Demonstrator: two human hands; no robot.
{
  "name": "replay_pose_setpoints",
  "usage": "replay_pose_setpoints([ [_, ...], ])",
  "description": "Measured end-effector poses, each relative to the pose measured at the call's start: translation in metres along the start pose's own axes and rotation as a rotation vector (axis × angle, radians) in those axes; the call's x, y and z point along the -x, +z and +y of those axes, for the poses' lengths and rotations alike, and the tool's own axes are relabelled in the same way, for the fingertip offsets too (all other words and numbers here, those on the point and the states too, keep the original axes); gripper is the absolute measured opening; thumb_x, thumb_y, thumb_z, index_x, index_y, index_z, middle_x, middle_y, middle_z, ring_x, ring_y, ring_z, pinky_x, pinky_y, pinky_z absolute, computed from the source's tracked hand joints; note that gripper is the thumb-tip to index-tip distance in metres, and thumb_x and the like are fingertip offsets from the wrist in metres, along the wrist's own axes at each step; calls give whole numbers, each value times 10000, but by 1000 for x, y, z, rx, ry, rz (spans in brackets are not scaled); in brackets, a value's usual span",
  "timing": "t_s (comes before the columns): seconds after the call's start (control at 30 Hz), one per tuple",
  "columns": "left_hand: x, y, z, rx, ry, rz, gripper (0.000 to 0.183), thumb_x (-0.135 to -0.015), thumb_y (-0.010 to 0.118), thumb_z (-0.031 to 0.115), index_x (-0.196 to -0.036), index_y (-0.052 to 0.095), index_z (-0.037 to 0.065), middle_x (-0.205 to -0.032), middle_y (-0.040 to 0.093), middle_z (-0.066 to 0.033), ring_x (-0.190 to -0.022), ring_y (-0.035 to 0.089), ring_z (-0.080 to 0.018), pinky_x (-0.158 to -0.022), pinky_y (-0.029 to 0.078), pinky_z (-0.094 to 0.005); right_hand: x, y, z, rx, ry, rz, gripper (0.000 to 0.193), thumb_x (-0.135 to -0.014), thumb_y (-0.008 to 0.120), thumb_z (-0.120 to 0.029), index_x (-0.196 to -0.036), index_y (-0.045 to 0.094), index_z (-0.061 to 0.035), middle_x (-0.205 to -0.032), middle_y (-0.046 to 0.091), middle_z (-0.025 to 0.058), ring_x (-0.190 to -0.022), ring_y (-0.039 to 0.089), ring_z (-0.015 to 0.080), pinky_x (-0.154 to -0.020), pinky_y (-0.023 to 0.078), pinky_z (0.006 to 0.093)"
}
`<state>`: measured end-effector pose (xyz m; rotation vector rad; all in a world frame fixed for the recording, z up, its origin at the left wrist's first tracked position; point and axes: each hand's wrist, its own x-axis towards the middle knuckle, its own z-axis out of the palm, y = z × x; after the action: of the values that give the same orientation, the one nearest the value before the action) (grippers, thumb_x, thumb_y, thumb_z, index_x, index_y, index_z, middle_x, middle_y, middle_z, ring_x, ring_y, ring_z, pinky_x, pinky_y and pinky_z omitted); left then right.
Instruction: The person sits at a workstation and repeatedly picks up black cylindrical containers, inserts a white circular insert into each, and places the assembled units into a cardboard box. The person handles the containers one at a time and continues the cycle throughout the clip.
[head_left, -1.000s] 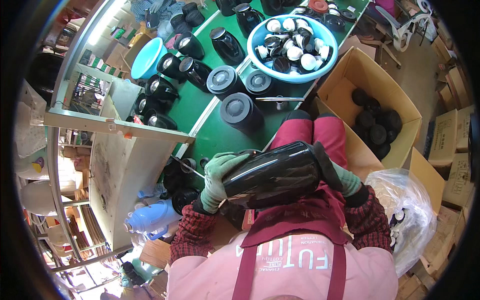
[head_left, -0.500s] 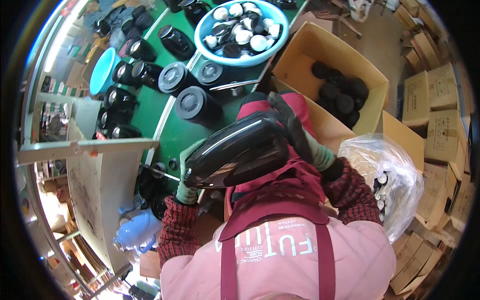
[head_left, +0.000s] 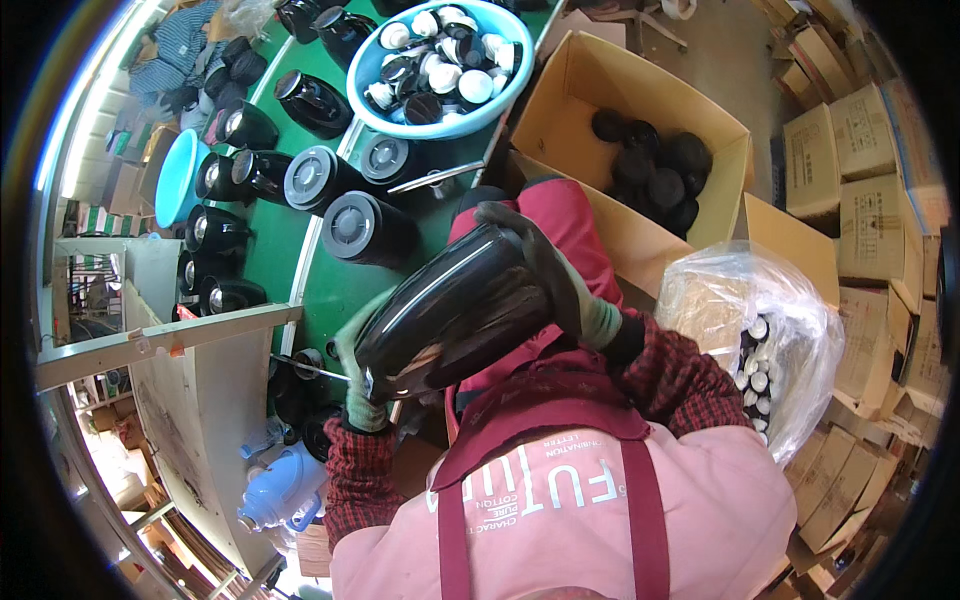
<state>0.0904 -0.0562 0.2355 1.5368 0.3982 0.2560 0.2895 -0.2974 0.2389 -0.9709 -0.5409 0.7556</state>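
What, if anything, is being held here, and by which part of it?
A glossy black container, held tilted between both gloved hands by its two ends: the left hand at its lower left end, the right hand against its upper right end.

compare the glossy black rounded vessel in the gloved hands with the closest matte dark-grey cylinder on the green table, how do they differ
The glossy black rounded vessel shines with reflections; the matte dark-grey cylinder looks dull. The vessel is tilted, held between the left hand and right hand; the cylinder stands upright on the green table. Both are dark and round-bodied.
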Motion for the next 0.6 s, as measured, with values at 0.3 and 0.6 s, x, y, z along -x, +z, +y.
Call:
replay_pose_setpoints([
  [0.3, 6, 14, 7, 132, -88, 39, 599, -745, 823, 254, -1252, 700, -40, -1154, 748, -185, -1045, 717, -272, -959, 543, -373, -14, -3, -9, 425, -275, -184, 549, -1090, 471, -244, -1591, 359, -50, -1642, 340, 157, -1503, 348, 284, -1230, 270, 397],
  [0.6, -17, 17, 33, -502, 181, -112, 540, -752, 803, 168, -1243, 703, -36, -1176, 746, -200, -1039, 748, -303, -950, 556, -367, -1, -19, 22, 100, 37, -34, 437, -1138, 372, -264, -1501, 507, -64, -1273, 661, 40, -1160, 635, 157, -1063, 484, 302],
])
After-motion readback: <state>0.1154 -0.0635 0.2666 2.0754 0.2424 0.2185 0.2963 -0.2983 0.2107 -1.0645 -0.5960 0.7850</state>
